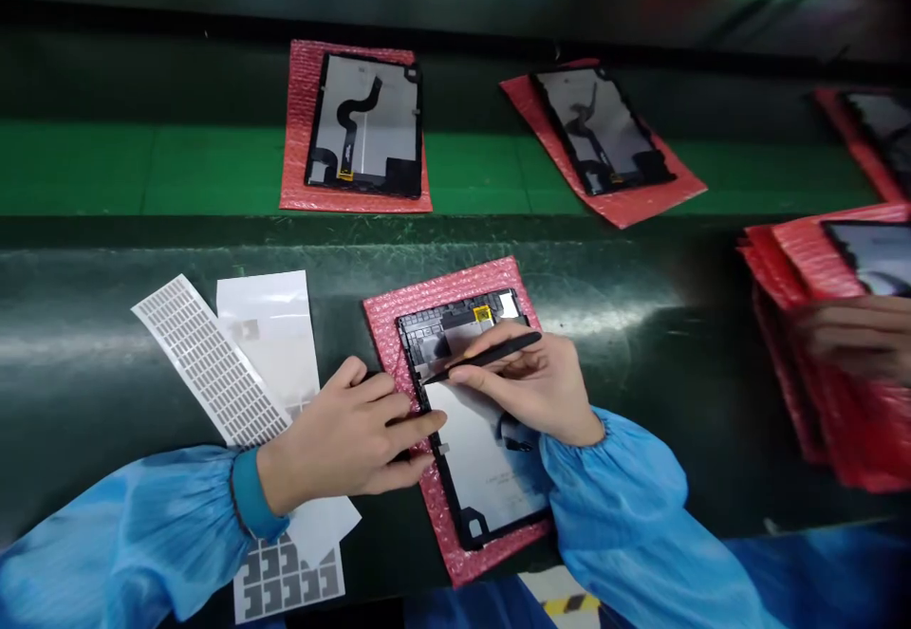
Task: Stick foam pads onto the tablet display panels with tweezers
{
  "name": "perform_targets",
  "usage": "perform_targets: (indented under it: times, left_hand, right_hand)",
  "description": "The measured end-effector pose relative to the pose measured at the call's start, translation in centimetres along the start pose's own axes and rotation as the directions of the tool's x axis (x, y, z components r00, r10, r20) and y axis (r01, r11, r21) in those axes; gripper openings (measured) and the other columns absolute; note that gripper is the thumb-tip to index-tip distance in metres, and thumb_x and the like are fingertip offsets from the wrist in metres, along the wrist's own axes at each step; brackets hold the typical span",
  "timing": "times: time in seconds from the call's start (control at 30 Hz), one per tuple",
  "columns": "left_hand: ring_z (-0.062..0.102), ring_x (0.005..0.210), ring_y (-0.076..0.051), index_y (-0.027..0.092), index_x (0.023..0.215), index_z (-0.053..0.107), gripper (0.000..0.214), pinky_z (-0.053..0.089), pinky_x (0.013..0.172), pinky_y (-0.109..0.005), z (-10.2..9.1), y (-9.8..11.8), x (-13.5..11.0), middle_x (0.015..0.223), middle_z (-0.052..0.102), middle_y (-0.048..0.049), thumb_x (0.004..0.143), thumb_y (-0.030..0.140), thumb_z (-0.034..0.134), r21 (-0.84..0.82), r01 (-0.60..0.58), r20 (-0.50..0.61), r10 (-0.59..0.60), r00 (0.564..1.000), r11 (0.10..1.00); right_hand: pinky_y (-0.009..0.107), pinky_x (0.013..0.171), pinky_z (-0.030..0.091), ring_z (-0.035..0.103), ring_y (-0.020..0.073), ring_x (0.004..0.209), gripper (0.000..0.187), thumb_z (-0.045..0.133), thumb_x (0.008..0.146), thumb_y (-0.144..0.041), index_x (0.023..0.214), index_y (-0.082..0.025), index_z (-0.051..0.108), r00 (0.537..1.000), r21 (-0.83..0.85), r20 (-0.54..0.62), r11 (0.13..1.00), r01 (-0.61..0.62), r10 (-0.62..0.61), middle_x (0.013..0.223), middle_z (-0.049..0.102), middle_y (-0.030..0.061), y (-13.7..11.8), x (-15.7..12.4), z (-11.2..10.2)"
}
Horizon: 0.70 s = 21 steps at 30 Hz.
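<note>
In front of me a tablet screen panel [480,468] with a black frame lies face down, slightly turned, on a pink bubble-wrap bag [455,280]. My right hand [551,387] pinches black tweezers [505,348]; their tip meets the panel's left edge, at a small light spot. My left hand [348,434] rests at that same edge, fingers apart and holding nothing, with one fingertip on the panel near a small grey tab [444,449]. Under the left forearm lie a sheet of small grey stickers [206,349] and white backing sheets [274,302].
Two more panels [388,126] [594,126] lie on red bags across the green belt [206,169]. At right, a co-worker's blurred hand [864,335] is over stacked red bags [818,401]. A sheet of larger grey stickers [288,582] lies at the bench's near edge.
</note>
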<state>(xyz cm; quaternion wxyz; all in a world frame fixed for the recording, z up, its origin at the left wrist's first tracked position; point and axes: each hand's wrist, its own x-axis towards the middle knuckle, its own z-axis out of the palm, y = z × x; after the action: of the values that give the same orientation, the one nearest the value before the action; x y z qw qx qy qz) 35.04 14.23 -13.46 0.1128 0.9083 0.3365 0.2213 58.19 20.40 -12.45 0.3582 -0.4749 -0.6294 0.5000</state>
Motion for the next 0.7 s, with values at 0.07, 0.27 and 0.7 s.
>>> perform_targets:
  times: [0.07,0.27,0.7]
  left_hand:
    - [0.052,0.082,-0.017,0.022,0.122,0.068,0.031,0.027,0.075,-0.038,0.10,-0.01,0.04,0.085,0.067,0.0024,0.100,0.041,0.059,-0.007,0.009,0.003,-0.009,1.000,1.000]
    - [0.050,0.079,-0.017,0.021,0.118,0.070,0.033,0.028,0.074,-0.039,0.06,0.22,0.05,0.081,0.066,0.0027,0.098,0.045,0.059,-0.034,0.022,-0.036,-0.023,0.999,0.999]
    - [0.043,0.068,-0.016,0.015,0.113,0.074,0.045,0.024,0.068,-0.037,-0.27,-0.02,0.29,0.064,0.057,0.0026,0.092,0.053,0.061,0.068,0.089,-0.175,-0.076,0.982,0.994]
  right_hand:
    - [0.024,0.042,0.055,0.070,0.0182,0.050,0.024,0.092,0.073,-0.031,0.078,-0.020,0.071,1.000,-0.018,-0.002,1.000,0.004,-0.004,0.069,0.076,0.0029,0.00,-0.05,-0.03]
    - [0.025,0.047,0.058,0.072,0.0189,0.055,0.025,0.091,0.075,-0.034,0.081,-0.021,0.071,0.999,-0.027,0.027,0.999,-0.017,0.018,0.069,0.075,0.0020,0.13,-0.24,-0.26]
    - [0.023,0.039,0.049,0.065,0.0145,0.047,0.025,0.088,0.079,-0.038,0.081,-0.023,0.069,0.999,-0.102,0.027,0.995,0.019,-0.016,0.067,0.072,-0.0003,-0.01,-0.13,-0.15]
